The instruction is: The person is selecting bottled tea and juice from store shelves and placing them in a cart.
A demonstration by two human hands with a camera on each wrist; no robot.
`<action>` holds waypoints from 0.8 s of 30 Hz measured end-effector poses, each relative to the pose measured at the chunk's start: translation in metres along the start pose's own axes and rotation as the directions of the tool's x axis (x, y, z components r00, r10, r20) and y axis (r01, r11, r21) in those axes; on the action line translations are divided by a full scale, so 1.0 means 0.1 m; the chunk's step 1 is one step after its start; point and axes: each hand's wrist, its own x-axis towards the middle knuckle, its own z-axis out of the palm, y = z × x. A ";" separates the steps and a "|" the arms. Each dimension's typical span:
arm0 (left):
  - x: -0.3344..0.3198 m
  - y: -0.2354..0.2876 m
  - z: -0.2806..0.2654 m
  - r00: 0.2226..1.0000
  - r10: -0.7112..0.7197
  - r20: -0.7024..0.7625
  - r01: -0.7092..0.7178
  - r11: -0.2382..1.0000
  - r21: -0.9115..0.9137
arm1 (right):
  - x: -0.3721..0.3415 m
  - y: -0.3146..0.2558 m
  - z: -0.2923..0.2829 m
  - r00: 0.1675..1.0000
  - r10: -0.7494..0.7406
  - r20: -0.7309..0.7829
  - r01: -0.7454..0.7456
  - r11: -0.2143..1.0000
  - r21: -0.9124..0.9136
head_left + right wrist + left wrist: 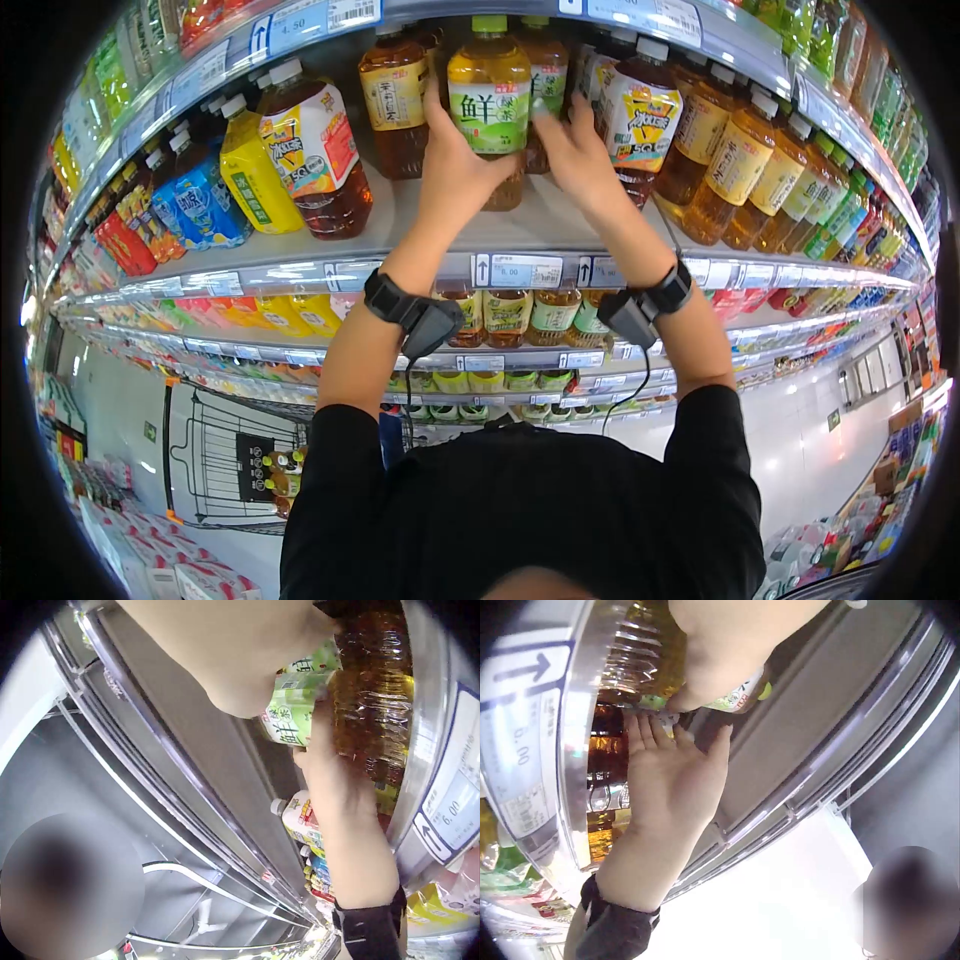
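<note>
Gripping a green-labelled bottle (490, 100) at twelve o'clock, the left hand (458, 155) is not yet taking it off the shelf (540, 225), the right hand (577, 158) uncurled alongside.

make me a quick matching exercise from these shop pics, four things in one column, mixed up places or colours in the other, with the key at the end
Things
1. large green tea bottle
2. wire shopping cart
3. yellow drink pack
4. person's short-sleeved top

Places and colours
a. black
b. on the shelf, just left of a large white-capped bottle in the head view
c. in the grip of the left hand
d. on the floor, with bottles inside

Right pairs
1-c
2-d
3-b
4-a
</note>
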 end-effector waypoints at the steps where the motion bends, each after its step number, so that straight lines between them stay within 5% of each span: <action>1: 0.02 0.02 0.01 0.998 -0.060 0.016 0.060 0.998 -0.020 | 0.14 0.06 0.00 0.995 0.100 -0.014 -0.100 0.994 0.034; 7: 0.08 -0.20 -0.02 0.996 -0.086 -0.005 0.086 0.995 0.051 | 0.32 -0.34 0.05 0.821 0.549 0.155 -0.568 0.759 0.320; 13: 0.01 -0.07 -0.27 0.997 -0.074 -0.019 0.075 0.992 0.099 | 0.49 -0.15 0.17 0.796 0.564 0.219 -0.575 0.594 0.562; 24: -0.05 -0.17 -0.37 0.999 -0.010 -0.046 0.012 0.999 0.037 | 0.48 -0.18 0.47 0.759 0.610 0.225 -0.628 0.596 0.501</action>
